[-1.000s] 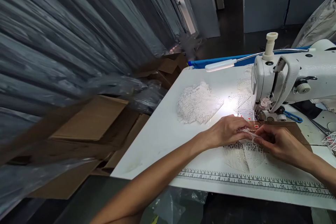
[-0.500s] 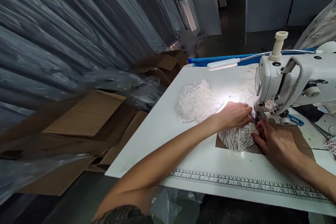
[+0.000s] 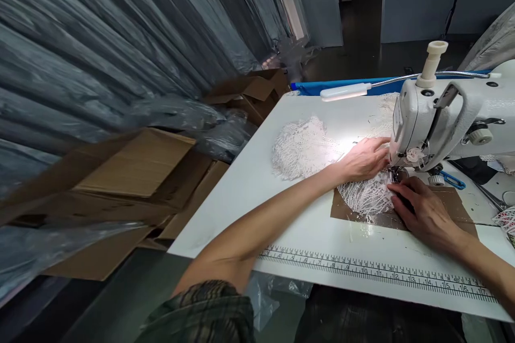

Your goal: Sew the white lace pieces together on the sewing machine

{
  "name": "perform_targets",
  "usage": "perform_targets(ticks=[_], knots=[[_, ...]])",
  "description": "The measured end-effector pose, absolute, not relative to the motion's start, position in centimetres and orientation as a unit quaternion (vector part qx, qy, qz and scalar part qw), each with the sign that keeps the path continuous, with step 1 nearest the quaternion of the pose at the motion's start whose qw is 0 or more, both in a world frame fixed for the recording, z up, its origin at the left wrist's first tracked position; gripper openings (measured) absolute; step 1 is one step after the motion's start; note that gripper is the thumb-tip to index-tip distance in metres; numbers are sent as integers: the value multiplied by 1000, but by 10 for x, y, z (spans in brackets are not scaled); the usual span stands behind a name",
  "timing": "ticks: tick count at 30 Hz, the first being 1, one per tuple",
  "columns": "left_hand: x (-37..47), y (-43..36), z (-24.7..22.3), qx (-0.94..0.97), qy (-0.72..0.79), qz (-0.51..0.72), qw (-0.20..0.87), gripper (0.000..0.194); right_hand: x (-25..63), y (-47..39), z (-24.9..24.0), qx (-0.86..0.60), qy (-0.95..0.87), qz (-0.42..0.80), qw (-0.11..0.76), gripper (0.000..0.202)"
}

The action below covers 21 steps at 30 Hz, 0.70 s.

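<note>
The white lace piece (image 3: 366, 195) lay on the near side of the sewing machine's (image 3: 410, 118) presser foot (image 3: 396, 176), over a brown sheet (image 3: 458, 204). The left hand (image 3: 366, 159) rested on the lace, fingers extended beside the machine's head; its fingertips were partly hidden, so a pinch could not be told. The right hand (image 3: 420, 206), fingers bent, touched the lace's edge just before the machine; whether it gripped was unclear. With both hands so near the machine's needle area, a fingertip could be caught if either slid inward. Uneven pressure might skew or pucker the openwork, and its loose mesh could snag on the foot.
</note>
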State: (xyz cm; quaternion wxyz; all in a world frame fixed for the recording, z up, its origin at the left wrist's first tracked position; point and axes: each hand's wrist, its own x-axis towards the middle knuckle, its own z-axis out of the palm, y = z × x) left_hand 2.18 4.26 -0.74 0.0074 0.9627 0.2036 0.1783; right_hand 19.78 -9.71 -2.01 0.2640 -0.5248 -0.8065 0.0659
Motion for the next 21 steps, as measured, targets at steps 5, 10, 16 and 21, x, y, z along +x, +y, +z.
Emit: perform_targets(ticks=[5,10,16,21], knots=[[-5,8,3,967,84,239,-20,27,215,-88,-10,-548,-760,226,265,35],[-14,-22,2,987,10,161,-21,20,227,-75,1,-594,-719,274,234,27],[-6,-26,-13,974,95,206,-10,25,231,-79,8,-553,-783,228,171,30],[-6,-29,-12,931,175,299,115,20,225,-92,-4,-425,-859,160,237,34]])
